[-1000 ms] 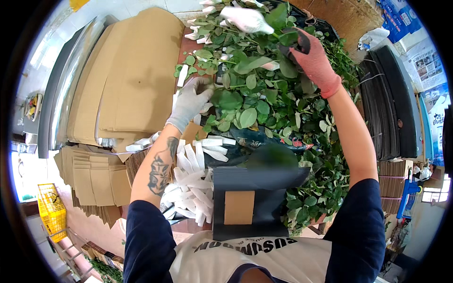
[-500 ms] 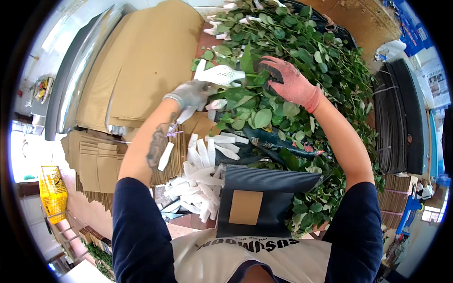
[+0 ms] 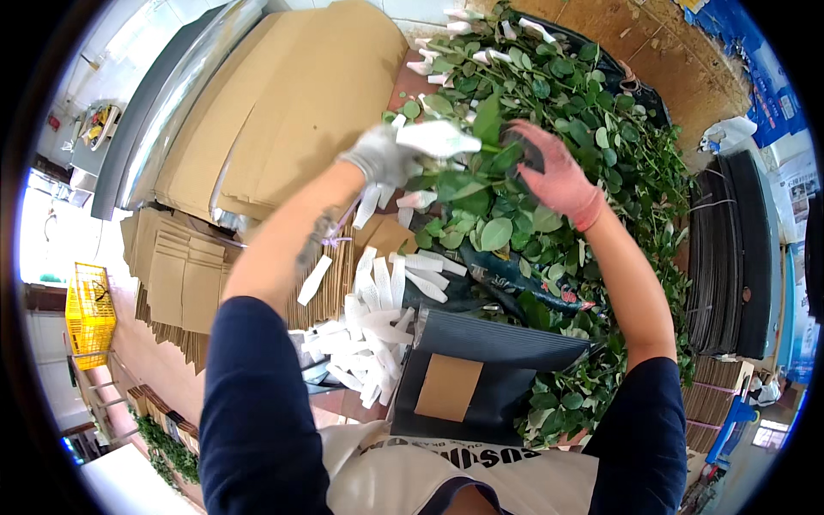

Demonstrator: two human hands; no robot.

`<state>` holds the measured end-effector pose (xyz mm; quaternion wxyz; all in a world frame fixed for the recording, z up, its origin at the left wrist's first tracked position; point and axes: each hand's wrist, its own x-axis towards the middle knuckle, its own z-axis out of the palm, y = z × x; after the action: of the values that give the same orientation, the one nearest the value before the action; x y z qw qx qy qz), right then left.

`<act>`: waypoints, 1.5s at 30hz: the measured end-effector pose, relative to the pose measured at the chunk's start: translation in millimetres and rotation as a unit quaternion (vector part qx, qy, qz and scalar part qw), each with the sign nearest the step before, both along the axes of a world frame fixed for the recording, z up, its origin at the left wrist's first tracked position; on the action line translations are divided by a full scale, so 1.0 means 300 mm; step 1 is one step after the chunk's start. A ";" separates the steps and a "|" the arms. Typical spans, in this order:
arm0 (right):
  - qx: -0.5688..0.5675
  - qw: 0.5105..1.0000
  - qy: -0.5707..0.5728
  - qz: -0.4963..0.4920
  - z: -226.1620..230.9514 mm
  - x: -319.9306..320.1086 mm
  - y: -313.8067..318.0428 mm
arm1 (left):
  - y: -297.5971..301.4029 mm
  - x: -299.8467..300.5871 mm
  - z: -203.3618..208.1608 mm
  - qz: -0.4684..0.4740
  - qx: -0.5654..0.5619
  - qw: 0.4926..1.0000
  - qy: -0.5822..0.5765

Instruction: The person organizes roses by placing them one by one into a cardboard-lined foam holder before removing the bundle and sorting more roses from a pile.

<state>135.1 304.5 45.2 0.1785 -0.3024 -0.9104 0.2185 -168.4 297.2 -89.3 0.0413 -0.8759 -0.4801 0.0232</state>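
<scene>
My left hand [image 3: 378, 157], in a whitish-grey glove and blurred, closes at the left end of a white foam net sleeve [image 3: 439, 139]. More white sleeves [image 3: 369, 206] hang just under that hand. The sleeve wraps the head of a leafy stem, apparently a rose, so the bloom is hidden. From its right end the green stem [image 3: 491, 148] runs into my right hand [image 3: 558, 176], gloved in pink with a dark palm. Its fingers and thumb curl around the stem and leaves, partly covered by foliage. Broad green leaves [image 3: 496, 233] lie below.
A heap of leafy stems [image 3: 601, 146] fills the right, several heads sleeved in white. Loose foam sleeves [image 3: 369, 335] pile up near me, beside a dark corrugated sheet [image 3: 515, 335]. Cardboard sheets [image 3: 318, 94] stack at left; dark sheets [image 3: 717, 257] stand at far right.
The view has shifted, so the surroundings sit a little further right. My left hand has moved closer to the sleeved head; my right hand keeps its curled pose by the stem.
</scene>
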 end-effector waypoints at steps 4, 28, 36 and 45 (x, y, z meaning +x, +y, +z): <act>0.028 0.999 0.025 0.019 -0.011 0.011 0.044 | -0.002 0.020 0.373 -0.027 -0.258 0.938 -0.228; 0.063 0.990 -0.079 -0.097 0.152 -0.018 0.052 | 0.131 0.150 0.396 0.030 -0.488 0.779 -0.392; 0.106 0.977 -0.127 -0.132 0.133 -0.036 0.064 | 0.121 0.153 0.457 0.025 -0.479 0.601 -0.639; 0.192 0.952 0.109 -0.211 0.481 0.208 0.120 | 0.131 0.512 0.240 0.003 -0.316 0.732 -0.604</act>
<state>197.5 340.6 189.6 0.3734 -0.4217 -0.8258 0.0288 -14.7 336.5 -17.4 -0.5367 -0.6666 -0.3717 -0.3598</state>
